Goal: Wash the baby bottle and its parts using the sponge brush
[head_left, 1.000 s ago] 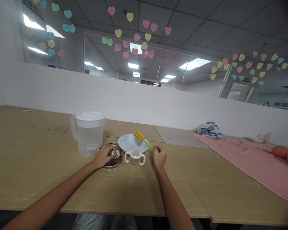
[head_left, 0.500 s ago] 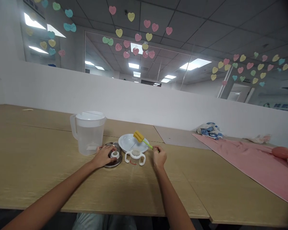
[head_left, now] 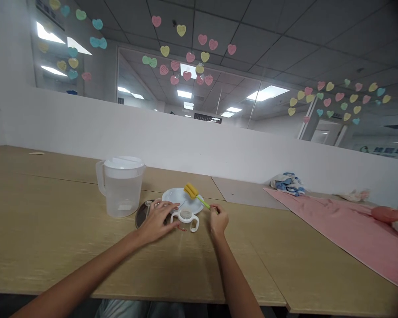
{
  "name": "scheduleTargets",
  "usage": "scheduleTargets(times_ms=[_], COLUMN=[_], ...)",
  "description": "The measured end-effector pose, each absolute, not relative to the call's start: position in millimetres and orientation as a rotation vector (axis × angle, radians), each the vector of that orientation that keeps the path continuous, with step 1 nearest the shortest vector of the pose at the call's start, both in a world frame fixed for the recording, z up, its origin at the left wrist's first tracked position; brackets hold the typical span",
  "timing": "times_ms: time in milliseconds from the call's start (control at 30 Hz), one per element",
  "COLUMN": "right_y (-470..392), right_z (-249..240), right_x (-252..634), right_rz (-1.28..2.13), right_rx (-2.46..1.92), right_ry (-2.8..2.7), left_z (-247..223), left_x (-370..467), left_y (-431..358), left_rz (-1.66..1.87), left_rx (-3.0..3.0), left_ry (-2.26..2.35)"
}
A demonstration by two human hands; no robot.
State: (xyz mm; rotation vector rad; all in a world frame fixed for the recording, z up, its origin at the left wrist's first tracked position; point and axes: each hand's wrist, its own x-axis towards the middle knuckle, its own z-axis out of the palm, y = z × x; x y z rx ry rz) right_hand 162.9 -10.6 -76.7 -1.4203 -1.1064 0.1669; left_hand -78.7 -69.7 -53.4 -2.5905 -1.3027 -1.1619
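My right hand (head_left: 219, 220) grips the green handle of a sponge bottle brush (head_left: 191, 191), whose yellow head is over a white bowl (head_left: 167, 194). My left hand (head_left: 157, 219) has its fingers apart, with thumb and fingertips beside a clear baby bottle (head_left: 185, 223) that has a white collar and two white handles. Whether the fingers touch the bottle, I cannot tell. Partly under that hand lies a dark, shiny metal tray (head_left: 140, 216); the small parts on it are mostly hidden.
A translucent lidded pitcher (head_left: 124, 190) with water stands left of the tray. To the right lie a pink cloth (head_left: 334, 225), a crumpled blue-and-white cloth (head_left: 288, 183) and a reddish item (head_left: 386, 214). A low white wall (head_left: 202, 148) bounds the wooden table.
My left hand has moved right, from a white ring-shaped part on the metal tray to beside the baby bottle, its fingers now apart. The right hand keeps the brush at nearly the same spot.
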Motion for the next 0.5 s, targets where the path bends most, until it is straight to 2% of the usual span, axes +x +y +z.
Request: scheduleTargets(times_ms=[200, 500], right_y=[-11, -6], right_z=[-76, -76], right_x=[164, 167], right_rz=[0.22, 0.366], right_rx=[-1.363, -1.213], right_ry=[-1.033, -0.919], left_z=[-65, -74], left_x=[-50, -27], left_y=[-75, -88], left_rz=[-1.258, -1.698], left_rx=[-2.71, -3.053], left_ry=[-1.384, -1.406])
